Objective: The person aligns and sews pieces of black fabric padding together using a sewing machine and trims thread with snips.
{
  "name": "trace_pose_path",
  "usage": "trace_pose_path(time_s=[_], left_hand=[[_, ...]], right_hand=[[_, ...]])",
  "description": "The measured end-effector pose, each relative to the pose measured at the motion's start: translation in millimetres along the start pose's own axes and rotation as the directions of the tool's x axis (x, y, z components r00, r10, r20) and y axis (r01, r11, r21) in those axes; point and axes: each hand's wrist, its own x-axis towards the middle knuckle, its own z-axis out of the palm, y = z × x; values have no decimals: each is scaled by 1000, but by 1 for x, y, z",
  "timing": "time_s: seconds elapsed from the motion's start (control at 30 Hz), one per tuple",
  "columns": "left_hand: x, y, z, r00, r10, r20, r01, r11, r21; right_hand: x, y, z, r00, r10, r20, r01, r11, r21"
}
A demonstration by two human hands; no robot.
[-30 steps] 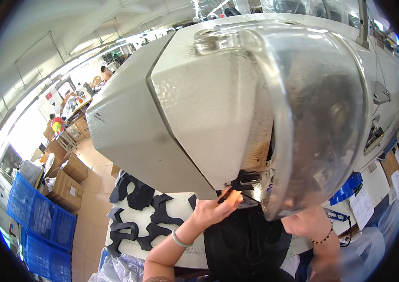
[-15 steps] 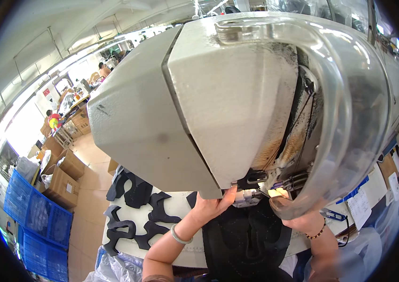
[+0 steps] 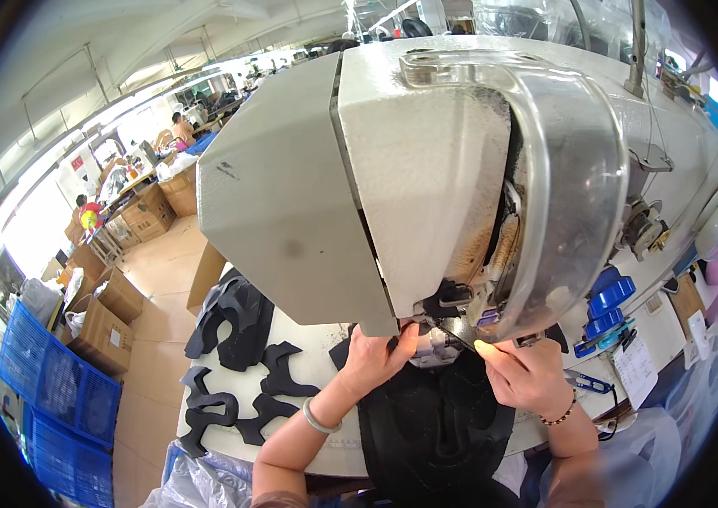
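A large grey sewing machine head hangs over both hands, with a clear plastic guard on its right side. My left hand is closed at the left of the metal needle area; the machine head partly hides its fingertips, and what they hold cannot be made out. My right hand pinches a thin dark strip between thumb and forefinger, just right of the needle area. Below and between the hands lies a black padded piece with stitched lines and a central slot.
Cut black pieces lie on the white table at left. Blue tape dispensers, a blue snipper and a paper sheet are at right. Blue crates and cartons stand on the floor; people sit farther back.
My right hand has come out from behind the clear guard, up and slightly left. The strip between its fingers now shows. The whole view has shifted; my left hand stays by the needle area.
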Motion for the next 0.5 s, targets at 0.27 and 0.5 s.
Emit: trace_pose_path(time_s=[0.27,0.5], left_hand=[[19,-39,-14,999,35,-7,-33,986,161],[50,-50,-15,974,-47,-223,102,965,241]], right_hand=[[5,-4,2,997,12,-81,-5,996,89],[4,17,15,966,148,-210,-75,945,319]])
